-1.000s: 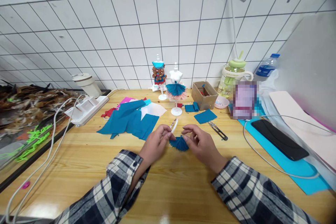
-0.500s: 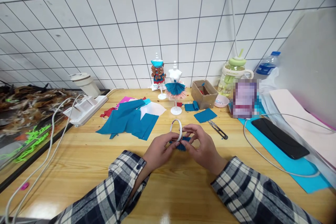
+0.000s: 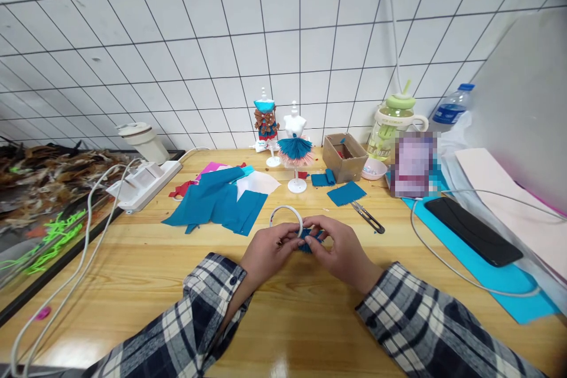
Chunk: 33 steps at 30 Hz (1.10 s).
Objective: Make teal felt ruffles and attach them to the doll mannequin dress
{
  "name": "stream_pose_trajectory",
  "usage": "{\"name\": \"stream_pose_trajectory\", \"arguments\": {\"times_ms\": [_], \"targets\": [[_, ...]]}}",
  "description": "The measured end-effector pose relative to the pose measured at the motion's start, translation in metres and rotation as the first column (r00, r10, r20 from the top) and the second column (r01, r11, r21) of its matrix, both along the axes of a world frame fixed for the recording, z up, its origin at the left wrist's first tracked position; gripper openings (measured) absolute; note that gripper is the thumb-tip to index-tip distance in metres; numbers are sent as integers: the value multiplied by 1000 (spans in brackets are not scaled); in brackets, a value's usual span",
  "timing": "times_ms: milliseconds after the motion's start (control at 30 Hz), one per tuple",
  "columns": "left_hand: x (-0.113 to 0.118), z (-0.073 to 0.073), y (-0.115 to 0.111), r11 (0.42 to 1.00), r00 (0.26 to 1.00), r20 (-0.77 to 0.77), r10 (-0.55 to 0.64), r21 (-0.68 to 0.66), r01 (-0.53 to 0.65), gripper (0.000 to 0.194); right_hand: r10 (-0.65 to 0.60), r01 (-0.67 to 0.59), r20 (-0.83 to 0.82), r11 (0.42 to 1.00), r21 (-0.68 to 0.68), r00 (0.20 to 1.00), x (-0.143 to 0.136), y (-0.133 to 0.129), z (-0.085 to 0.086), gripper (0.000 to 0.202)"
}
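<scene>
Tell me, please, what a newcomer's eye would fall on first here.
Probably the miniature dress form in a blue-over-pink skirt, at back centre, with a second dress form behind it to the left. In front of them, the left hand holds a white ring and the right hand a pleated blue piece.

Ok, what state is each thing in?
Left hand: gripping the white ring
Right hand: pinching pleated blue fabric
Front mannequin: upright, skirted
Rear mannequin: upright, dressed
Cardboard box: open-topped
Drinking jug: lidded
Water bottle: capped
Snips: lying flat, blades unclear
Blue cloth: lying loose, overlapping
</scene>
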<state>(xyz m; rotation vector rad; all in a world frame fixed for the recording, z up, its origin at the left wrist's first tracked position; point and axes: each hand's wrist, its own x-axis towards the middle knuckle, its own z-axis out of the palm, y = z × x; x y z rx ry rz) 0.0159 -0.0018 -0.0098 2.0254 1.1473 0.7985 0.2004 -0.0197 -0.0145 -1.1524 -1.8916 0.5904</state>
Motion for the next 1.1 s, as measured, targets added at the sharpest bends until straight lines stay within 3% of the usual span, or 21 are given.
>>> {"name": "stream_pose_trajectory", "arguments": {"times_ms": [200, 300, 367, 433, 600, 867, 967, 1100], "targets": [[-2, -6, 2, 999, 997, -68, 38, 32, -36, 15, 32, -31, 20, 999, -9, 999, 0, 0, -1, 6], [-3, -7, 4, 997, 994, -73, 81, 22, -79, 16, -15, 15, -4, 1000, -7, 1000, -1, -1, -5, 10], [-4, -6, 4, 996, 994, -69, 86, 7, -86, 19, -62, 61, -19, 998, -19, 998, -2, 0, -6, 27], [-3, -6, 4, 997, 996, -56, 75, -5, -75, 20, -63, 63, -23, 998, -11, 998, -2, 1, -7, 33], [-1, -1, 2, 999, 996, -77, 39, -10, -40, 20, -20, 22, -21, 997, 68, 1000, 1, 4, -4, 10], [-4, 9, 0, 996, 988, -138, -75, 34, 80, 27, -51, 47, 41, 996, 75, 998, 0, 2, -5, 5], [-4, 12, 0, 996, 993, -96, -75, 35, 79, 29, -54, 45, 74, 991, 128, 996, -4, -3, -4, 8], [-2, 14, -2, 992, 993, 80, -86, -80, 93, 33, -53, 35, 76, 975, 218, 996, -8, -8, -3, 11]]}}
